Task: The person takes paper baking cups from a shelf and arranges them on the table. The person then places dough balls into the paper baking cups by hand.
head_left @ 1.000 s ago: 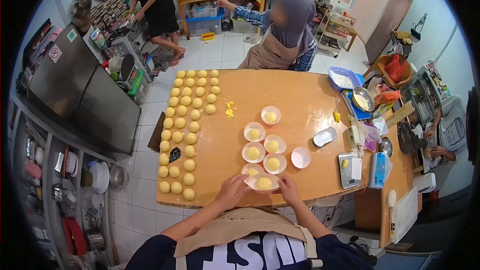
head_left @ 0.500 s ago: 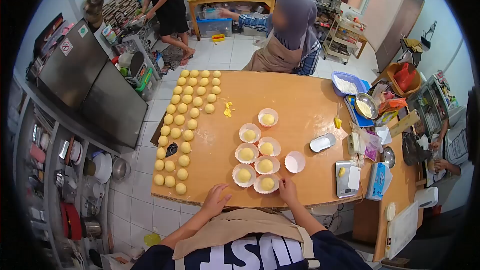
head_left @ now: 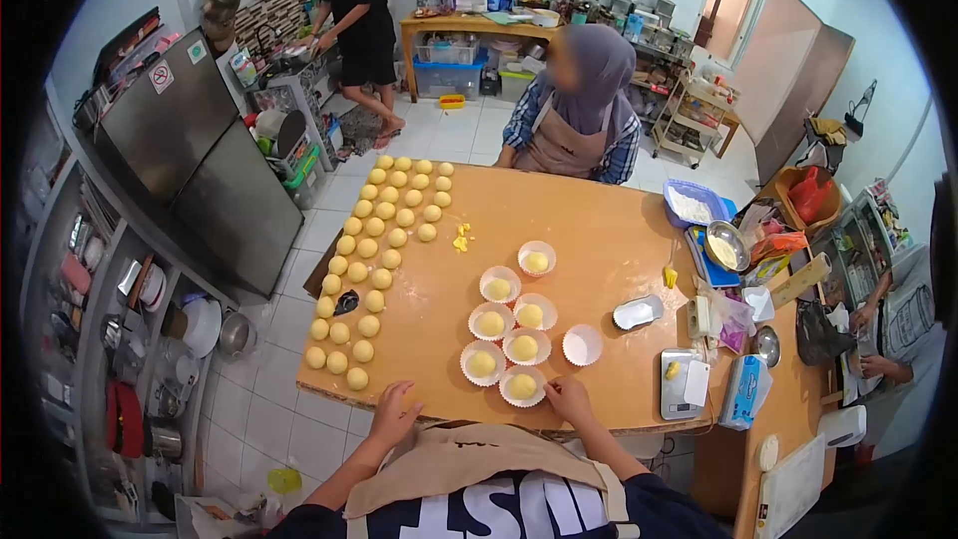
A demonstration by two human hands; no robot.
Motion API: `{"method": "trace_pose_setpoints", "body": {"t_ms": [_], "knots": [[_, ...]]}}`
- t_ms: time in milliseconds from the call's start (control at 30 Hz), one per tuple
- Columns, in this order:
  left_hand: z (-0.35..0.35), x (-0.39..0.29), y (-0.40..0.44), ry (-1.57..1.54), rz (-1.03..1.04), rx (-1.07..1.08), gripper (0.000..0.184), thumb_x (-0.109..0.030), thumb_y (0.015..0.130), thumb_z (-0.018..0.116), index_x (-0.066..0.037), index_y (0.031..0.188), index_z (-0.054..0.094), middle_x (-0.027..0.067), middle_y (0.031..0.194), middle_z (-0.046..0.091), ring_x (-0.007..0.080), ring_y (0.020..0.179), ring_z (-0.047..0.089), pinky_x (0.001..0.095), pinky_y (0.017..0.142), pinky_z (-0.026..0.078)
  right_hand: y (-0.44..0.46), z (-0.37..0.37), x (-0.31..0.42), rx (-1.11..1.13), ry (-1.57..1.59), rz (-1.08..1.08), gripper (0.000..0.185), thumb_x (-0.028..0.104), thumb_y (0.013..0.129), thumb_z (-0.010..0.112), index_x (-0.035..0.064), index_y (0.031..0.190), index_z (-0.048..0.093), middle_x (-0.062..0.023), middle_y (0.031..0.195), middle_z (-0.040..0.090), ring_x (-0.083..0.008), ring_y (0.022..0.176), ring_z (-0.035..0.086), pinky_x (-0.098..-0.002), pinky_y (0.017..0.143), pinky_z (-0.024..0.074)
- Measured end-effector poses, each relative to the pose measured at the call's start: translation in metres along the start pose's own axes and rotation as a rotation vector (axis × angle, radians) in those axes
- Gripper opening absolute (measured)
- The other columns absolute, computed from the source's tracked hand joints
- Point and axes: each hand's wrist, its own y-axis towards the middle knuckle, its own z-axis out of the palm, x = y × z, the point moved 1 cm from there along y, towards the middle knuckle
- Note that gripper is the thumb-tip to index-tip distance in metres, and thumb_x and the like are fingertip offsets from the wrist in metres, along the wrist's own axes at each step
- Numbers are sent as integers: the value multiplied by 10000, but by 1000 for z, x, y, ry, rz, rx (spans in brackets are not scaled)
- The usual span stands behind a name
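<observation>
My left hand (head_left: pixel 396 413) rests at the near table edge, holding nothing, with its fingers apart. My right hand (head_left: pixel 569 401) has its fingers drawn together at the right rim of the nearest white paper baking cup (head_left: pixel 522 401); a yellow dough ball (head_left: pixel 521 386) sits in that cup. Several more paper cups, each with a dough ball (head_left: pixel 482 364), stand grouped just beyond it. One paper cup (head_left: pixel 583 344) to the right holds no ball. Rows of bare dough balls (head_left: pixel 365 248) line the left side of the wooden table (head_left: pixel 439 309).
At right are a digital scale (head_left: pixel 682 401), a blue tissue pack (head_left: pixel 743 391), a white-lined metal tin (head_left: pixel 639 312), a purple basin of flour (head_left: pixel 695 204) and a metal bowl (head_left: pixel 727 246). A co-worker (head_left: pixel 584 120) sits across the table; another person (head_left: pixel 357 30) stands far left.
The view has tilted and shifted a little. The co-worker across the table has lowered an outstretched arm. My left hand has moved left, and my right hand stays beside the same cup.
</observation>
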Motion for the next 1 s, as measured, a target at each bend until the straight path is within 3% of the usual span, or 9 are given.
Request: {"method": "trace_pose_setpoints", "body": {"t_ms": [267,367,567,667,767,833,900,1000], "knots": [[-12,-2,7,60,86,18,504,-226,826,670,-40,1250,470,184,1234,489,346,1189,446,415,1012,367,-6,13,1,56,67,174,340,346,819,649,14,853,713,-169,731,671,-279,676,656,-384,641,510],[-20,2,0,-2,53,15,502,-218,821,677,-38,1245,476,183,1228,492,343,1172,460,411,1008,374,-8,20,0,-27,65,182,335,339,826,645,10,840,709,-156,707,666,-262,645,643,-376,622,501],[-54,32,-35,-44,-115,-10,501,-202,807,693,-42,1237,493,161,1207,503,303,1125,503,391,913,445,-7,40,-18,-172,203,246,354,336,836,651,-11,768,673,-122,636,631,-213,593,598,-359,602,482],[-76,51,-54,-37,-148,-8,511,-214,827,681,-95,1281,479,96,1216,484,230,1086,490,359,838,453,-21,38,-3,-236,119,258,351,324,841,657,-12,740,659,-103,633,626,-163,604,589,-317,592,474],[-92,78,-68,16,-170,8,523,-213,823,688,-98,1287,475,94,1224,481,222,1079,494,355,836,452,-27,57,-16,-303,165,262,281,265,843,667,-15,822,658,-89,687,638,-143,627,587,-299,585,469],[-102,81,-74,15,-124,-7,507,-190,803,703,-83,1254,496,115,1211,500,248,1055,513,357,806,473,-33,71,-13,-375,410,270,265,210,824,691,-16,946,624,-76,748,631,-146,657,579,-299,607,474],[-112,83,-82,18,-84,-8,498,-174,789,712,-71,1233,508,130,1203,511,268,1046,523,360,801,482,-43,82,-7,-384,541,259,351,160,795,717,-17,1062,573,-64,816,615,-151,704,570,-303,644,479],[-123,95,-90,51,-19,-2,496,-165,782,716,-57,1220,513,145,1197,518,294,1060,522,372,844,470,-56,85,19,-349,451,178,538,110,737,755,-14,1189,491,-50,912,581,-154,796,551,-307,719,479]]}}
